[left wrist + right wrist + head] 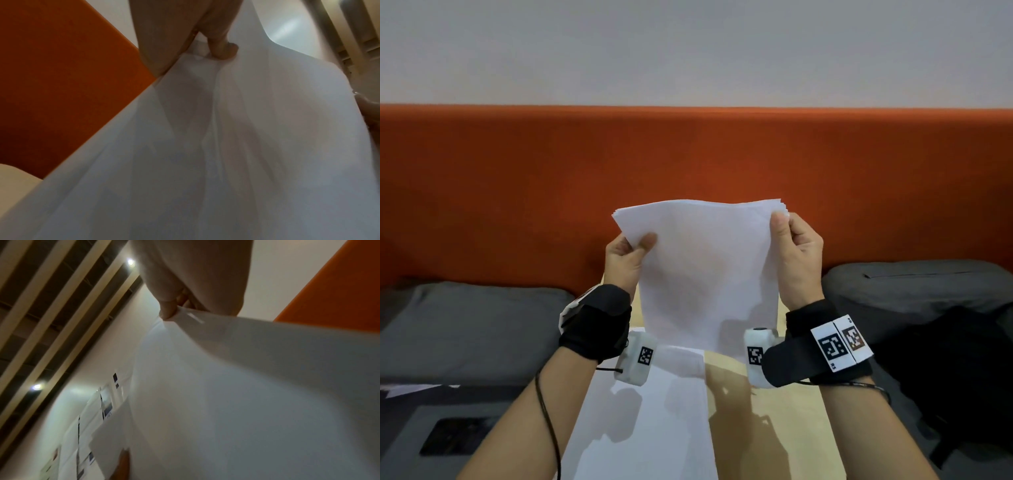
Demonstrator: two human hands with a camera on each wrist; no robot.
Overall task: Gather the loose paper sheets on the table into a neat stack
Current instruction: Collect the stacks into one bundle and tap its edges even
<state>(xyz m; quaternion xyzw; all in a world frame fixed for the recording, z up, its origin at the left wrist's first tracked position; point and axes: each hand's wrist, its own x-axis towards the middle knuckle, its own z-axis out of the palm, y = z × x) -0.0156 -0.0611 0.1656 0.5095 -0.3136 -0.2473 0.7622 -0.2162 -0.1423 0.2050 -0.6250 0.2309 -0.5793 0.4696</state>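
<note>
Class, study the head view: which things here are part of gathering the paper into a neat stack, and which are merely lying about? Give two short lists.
Part of the job:
- paper stack, held upright
- left hand and right hand, each pinching a top corner
- sheets lying on the table

Lying about:
- grey cushions
- black bag
- orange backrest

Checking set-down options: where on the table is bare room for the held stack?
Bare wood shows on the table right of the flat sheet, under the right hand. The table's left part is covered by that sheet. Both hands, left hand too, pinch the stack upright.
</note>
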